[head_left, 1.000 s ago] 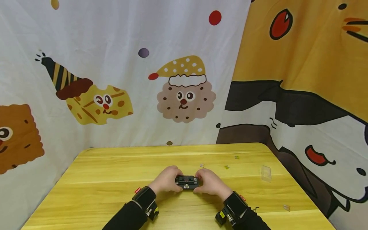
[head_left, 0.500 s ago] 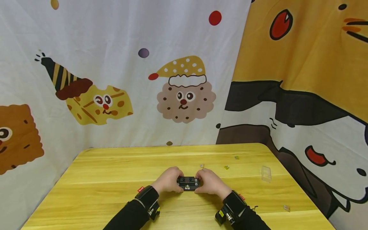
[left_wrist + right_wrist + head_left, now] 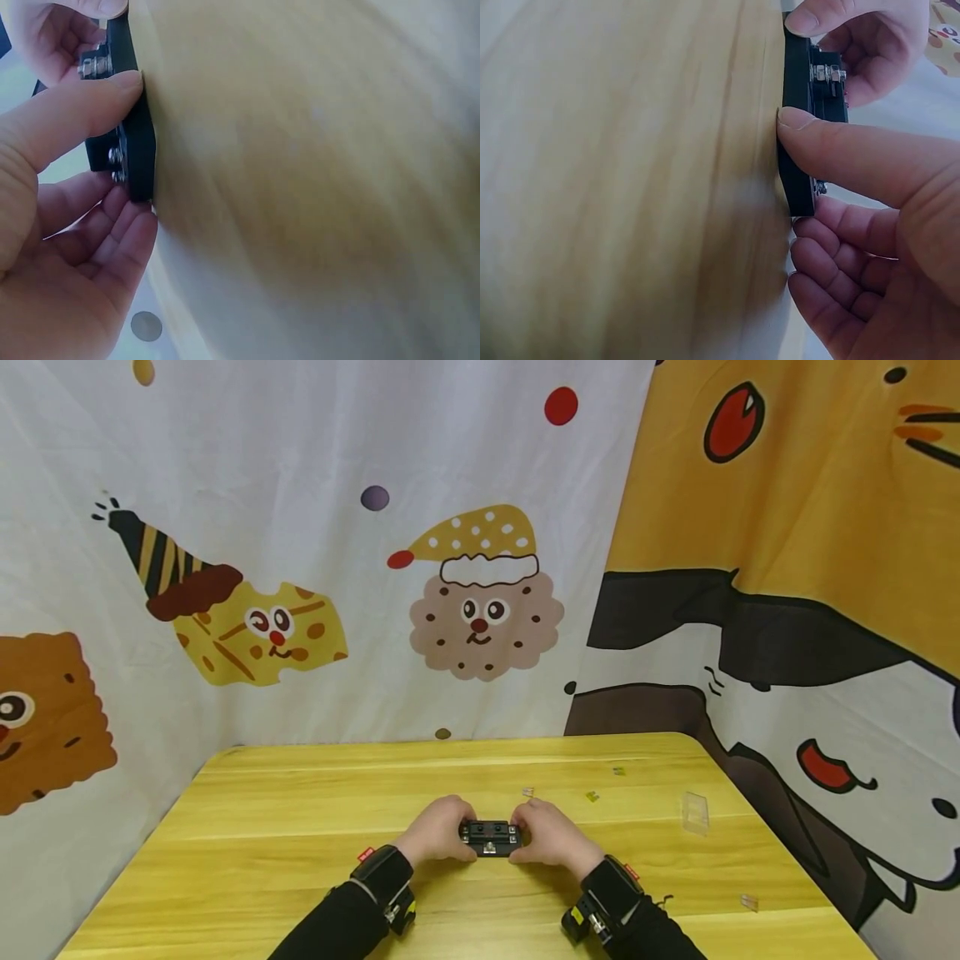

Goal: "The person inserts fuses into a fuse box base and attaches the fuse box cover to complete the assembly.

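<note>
A black fuse block [image 3: 491,839] with metal bolts and nuts is at the middle of the wooden table, held between both hands. My left hand [image 3: 437,832] grips its left end, thumb on the near side and fingers curled at the end and far side. My right hand [image 3: 552,834] holds the right end in the same way. In the left wrist view the block's flat black base [image 3: 141,154] sits against the tabletop, the left thumb pressing its side. The right wrist view shows the right thumb on the base [image 3: 798,180] and the fingertips curled at its end.
Small clear and yellow-green pieces, like blade fuses, lie on the table [image 3: 300,827] beyond the hands: a clear one [image 3: 528,792] and yellowish ones [image 3: 592,797] [image 3: 618,771]. To the right are a transparent plastic cover [image 3: 695,813] and another small clear piece [image 3: 749,902]. A printed curtain [image 3: 300,527] hangs behind.
Both hands have shifted the fuse block very slightly right and toward the person since a second ago, keeping their grip. Between half a second ago and now it barely moves.
</note>
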Tool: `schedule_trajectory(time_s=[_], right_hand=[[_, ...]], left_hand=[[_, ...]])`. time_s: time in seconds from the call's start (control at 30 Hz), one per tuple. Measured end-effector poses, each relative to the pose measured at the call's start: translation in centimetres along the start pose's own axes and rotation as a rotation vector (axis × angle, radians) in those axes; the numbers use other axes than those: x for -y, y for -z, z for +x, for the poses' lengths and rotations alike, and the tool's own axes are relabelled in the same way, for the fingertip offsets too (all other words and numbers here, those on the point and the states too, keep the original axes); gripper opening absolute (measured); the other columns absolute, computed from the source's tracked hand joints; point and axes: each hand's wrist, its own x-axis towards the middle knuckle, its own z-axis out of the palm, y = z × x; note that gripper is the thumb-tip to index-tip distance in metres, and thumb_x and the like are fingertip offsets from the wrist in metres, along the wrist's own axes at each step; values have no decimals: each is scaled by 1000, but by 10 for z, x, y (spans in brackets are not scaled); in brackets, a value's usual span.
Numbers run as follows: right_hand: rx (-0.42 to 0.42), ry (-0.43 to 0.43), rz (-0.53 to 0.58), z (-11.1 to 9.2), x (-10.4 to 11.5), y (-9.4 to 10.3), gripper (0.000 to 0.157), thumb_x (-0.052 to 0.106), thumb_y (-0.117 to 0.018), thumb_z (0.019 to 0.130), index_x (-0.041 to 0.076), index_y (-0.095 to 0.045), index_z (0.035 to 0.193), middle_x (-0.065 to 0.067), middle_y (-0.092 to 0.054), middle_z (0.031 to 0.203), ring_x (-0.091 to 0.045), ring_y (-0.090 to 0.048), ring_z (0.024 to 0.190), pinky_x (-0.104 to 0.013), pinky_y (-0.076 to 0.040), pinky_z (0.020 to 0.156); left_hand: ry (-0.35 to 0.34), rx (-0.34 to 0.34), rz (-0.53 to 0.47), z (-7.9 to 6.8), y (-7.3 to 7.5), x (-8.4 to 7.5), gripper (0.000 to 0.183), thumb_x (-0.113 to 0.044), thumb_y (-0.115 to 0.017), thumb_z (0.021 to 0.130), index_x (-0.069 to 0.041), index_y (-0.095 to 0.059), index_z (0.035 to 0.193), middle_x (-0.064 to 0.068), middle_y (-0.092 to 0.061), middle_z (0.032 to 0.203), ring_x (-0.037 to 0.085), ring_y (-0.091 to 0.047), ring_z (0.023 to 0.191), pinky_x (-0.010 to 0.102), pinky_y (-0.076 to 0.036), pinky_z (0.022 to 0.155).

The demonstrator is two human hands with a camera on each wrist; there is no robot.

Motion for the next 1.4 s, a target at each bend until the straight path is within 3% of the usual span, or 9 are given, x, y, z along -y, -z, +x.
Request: schedule_trajectory(time_s=[0.4,0.67,0.73,0.87,1.1,1.27,1.4], right_hand=[[10,-4,19,-2,3,3,43,23,-91,69,7,-64,99,-3,-56,95,-21,-54,88,-43,-47,83],[37,8,100,4,-6,14,23,15,-75,88,0,-69,104,-4,-65,93,-23,-62,85,-43,-51,77],[12,-23,99,8,-11,16,17,12,-73,88,0,-70,100,-4,-66,90,-21,-61,82,-41,-51,75],[-56,-169,87,16,-20,18,10,11,-72,89,4,-71,95,-1,-65,87,-16,-58,77,-37,-50,72],[-118,-360,88,28,-29,28,9,16,-70,91,7,-70,88,-1,-64,84,-17,-54,70,-35,-46,65],[-107,-417,56,37,-31,33,32,19,-68,93,13,-55,65,4,-42,61,-14,-39,55,-29,-30,54],[-119,-438,29,42,-31,34,47,21,-68,93,16,-40,55,4,-27,55,-14,-26,50,-28,-21,51]], left_hand=[[30,-15,-3,-5,2,6,37,-20,-93,62,-6,-71,87,-2,-59,81,11,-49,73,31,-46,74],[43,-11,-23,-7,3,5,37,-18,-94,62,-6,-71,87,-2,-61,81,11,-51,73,33,-48,75],[38,-11,-21,-7,3,5,38,-18,-94,61,-5,-72,88,-1,-62,82,12,-53,73,33,-49,75],[32,-14,-14,-7,3,4,39,-18,-95,61,-5,-72,90,-1,-63,83,13,-55,74,34,-50,75],[39,-17,-6,-7,3,4,39,-19,-95,61,-5,-72,90,-1,-61,83,14,-53,75,34,-49,76],[46,-17,-3,-6,2,6,40,-21,-95,61,-6,-72,90,-2,-62,84,13,-54,75,34,-50,76],[53,-12,4,-5,2,6,41,-22,-95,62,-6,-72,92,-1,-63,85,13,-55,77,34,-50,78]])
